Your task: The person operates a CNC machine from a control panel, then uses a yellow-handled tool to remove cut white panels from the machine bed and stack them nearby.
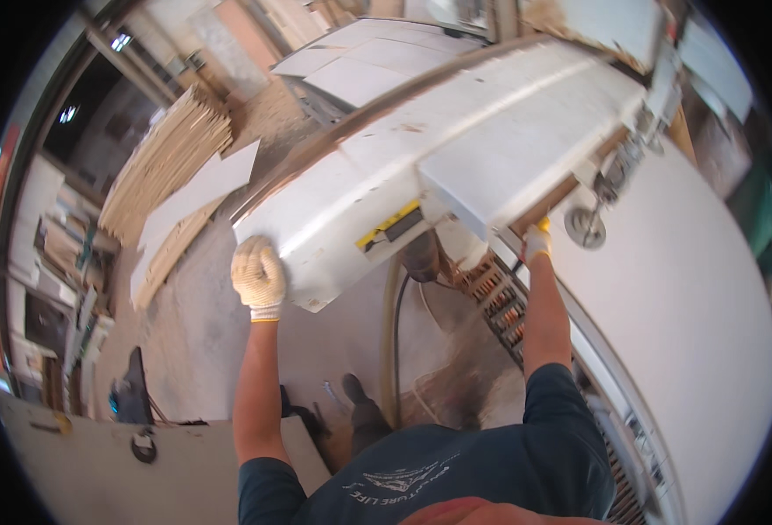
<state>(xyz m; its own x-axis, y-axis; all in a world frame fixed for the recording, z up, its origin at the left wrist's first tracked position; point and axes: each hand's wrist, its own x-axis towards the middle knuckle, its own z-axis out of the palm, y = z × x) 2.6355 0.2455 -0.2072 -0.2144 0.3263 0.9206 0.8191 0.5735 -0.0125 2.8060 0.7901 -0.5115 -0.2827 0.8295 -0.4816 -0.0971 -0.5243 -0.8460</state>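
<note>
My left hand (259, 273), in a cream knitted glove, is closed at the near left end of a long white machine table (333, 206). Whatever its curled fingers hold is hidden. At the table's right side, my gloved right hand (536, 241) touches or sits close beside the end of a brown wooden strip (543, 208); its fingers are mostly hidden and blurred. The white table has a raised flat section (508, 157) between my hands, and a yellow and black label (389, 227) on its near face. A round metal wheel (586, 227) sits just beyond my right hand.
A large white panel (684, 289) fills the right side, beside a slatted roller track (500, 306). Stacked boards (167, 162) stand at the far left, near a loose white sheet (198, 197). Hoses (390, 332) hang below the machine. Another table (377, 57) stands behind.
</note>
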